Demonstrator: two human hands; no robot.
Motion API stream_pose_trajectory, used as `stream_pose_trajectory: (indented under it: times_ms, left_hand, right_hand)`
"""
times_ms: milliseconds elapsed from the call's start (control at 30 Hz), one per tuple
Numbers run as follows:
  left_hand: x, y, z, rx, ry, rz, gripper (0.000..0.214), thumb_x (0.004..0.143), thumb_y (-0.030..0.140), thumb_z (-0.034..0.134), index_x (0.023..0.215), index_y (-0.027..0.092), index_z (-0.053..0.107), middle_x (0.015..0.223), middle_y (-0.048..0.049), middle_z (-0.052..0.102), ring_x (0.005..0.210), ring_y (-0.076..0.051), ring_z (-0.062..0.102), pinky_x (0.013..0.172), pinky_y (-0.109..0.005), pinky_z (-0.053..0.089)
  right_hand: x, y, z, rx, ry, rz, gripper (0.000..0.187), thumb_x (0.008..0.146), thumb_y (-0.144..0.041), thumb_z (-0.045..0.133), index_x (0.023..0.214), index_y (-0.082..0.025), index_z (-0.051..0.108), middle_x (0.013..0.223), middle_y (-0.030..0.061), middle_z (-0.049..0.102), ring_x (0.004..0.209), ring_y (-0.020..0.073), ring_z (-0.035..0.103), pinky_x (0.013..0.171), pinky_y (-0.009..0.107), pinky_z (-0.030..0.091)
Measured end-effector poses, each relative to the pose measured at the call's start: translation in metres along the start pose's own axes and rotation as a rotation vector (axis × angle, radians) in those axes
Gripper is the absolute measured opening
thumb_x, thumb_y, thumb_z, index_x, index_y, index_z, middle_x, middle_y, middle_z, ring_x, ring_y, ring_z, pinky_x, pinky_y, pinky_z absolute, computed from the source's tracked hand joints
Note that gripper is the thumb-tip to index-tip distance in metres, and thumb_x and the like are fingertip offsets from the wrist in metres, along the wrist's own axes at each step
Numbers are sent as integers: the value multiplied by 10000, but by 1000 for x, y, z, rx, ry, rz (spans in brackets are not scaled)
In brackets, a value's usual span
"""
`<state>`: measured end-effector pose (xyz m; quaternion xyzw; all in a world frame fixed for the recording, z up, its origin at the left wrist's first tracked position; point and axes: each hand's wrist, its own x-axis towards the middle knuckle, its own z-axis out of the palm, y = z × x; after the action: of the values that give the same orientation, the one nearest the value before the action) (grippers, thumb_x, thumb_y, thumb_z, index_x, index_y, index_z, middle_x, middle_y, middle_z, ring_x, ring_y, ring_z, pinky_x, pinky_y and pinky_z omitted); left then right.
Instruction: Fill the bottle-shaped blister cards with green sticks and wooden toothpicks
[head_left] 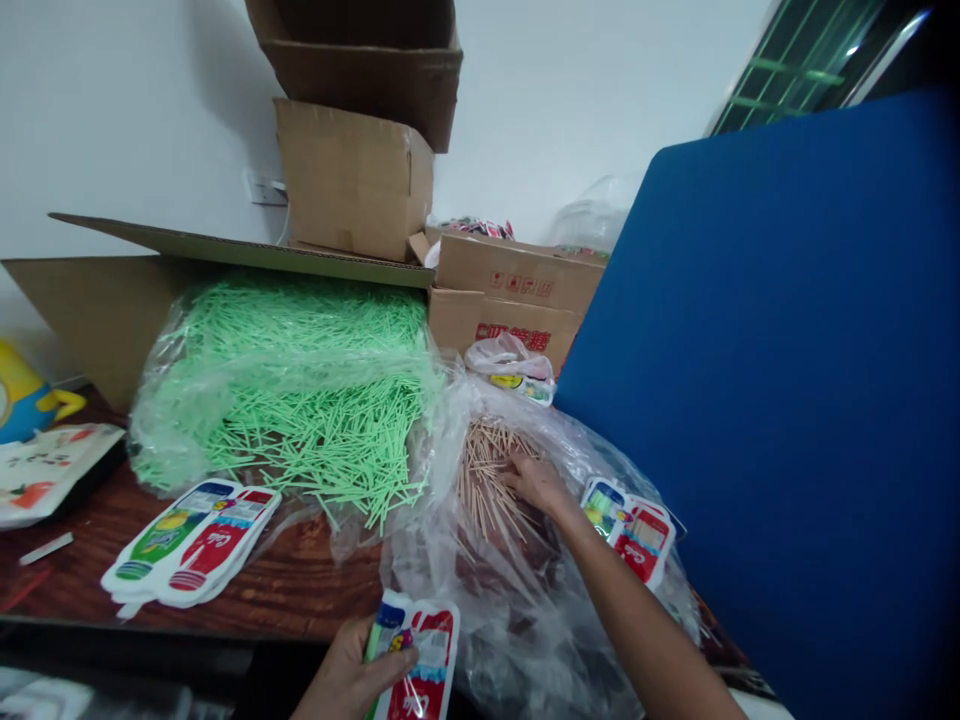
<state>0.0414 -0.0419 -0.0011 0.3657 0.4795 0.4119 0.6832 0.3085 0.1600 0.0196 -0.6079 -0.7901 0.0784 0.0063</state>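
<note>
My left hand [352,672] grips a flat bottle-shaped packet [417,660], its printed face with a red "Cola" bottle beside a green one. My right hand [541,484] reaches into a loose pile of thin brown sticks [487,470] lying on clear plastic. Its fingers are bent and pinched together at the sticks; how many they hold is hidden. To the right of the forearm, more bottle-shaped packets [643,540] rest on the plastic, with sticks showing in their windows. A stack of similar packets [196,545] lies at the table's left.
Green sticks [322,400] spill from a plastic-lined open carton [90,310]. Behind stand stacked cardboard boxes [352,180] and a printed carton [517,275]. A small plastic bag [511,360] sits before it. A tall blue panel [765,380] bounds the right side. Crumpled clear plastic [450,580] covers the table [300,590] front.
</note>
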Motion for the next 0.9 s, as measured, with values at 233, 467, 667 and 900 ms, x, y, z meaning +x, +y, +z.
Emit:
stream_pose_trajectory:
  times_ms: [233,467,667,900]
  left_hand:
    - [-3,4,-3,22,-19,-19,366,586,462,785,633,121,662,589,-13,657,538,-140,531,551,-226,409]
    - [-3,1,-5,29,-8,-2,373,585,469,774,648,117,668,594,-18,651,546,-150,535,563,-234,416]
    - [-4,-1,-8,8,-3,20,349,613,443,765,675,111,677,636,-36,663,583,-155,545,556,-226,415]
    - [-3,0,-8,-12,-4,-4,355,611,446,771,679,110,680,634,-39,674,576,-159,565,549,-228,425]
  right_hand:
    - [-3,-3,1,-13,-14,17,374,825,-357,546,1150,-176,589,1243,127,547,1138,278,490,923,365,324]
    - [10,-20,18,60,-10,48,250,803,-160,499,986,-94,657,1126,220,625,1133,340,512,971,436,285]
    - [11,0,19,386,42,68,216,851,-216,446,958,-143,618,857,118,691,824,236,632,786,338,420]
    - [-1,5,26,882,310,97,414,870,-480,325,1064,-172,523,824,58,637,745,207,602,716,332,464]
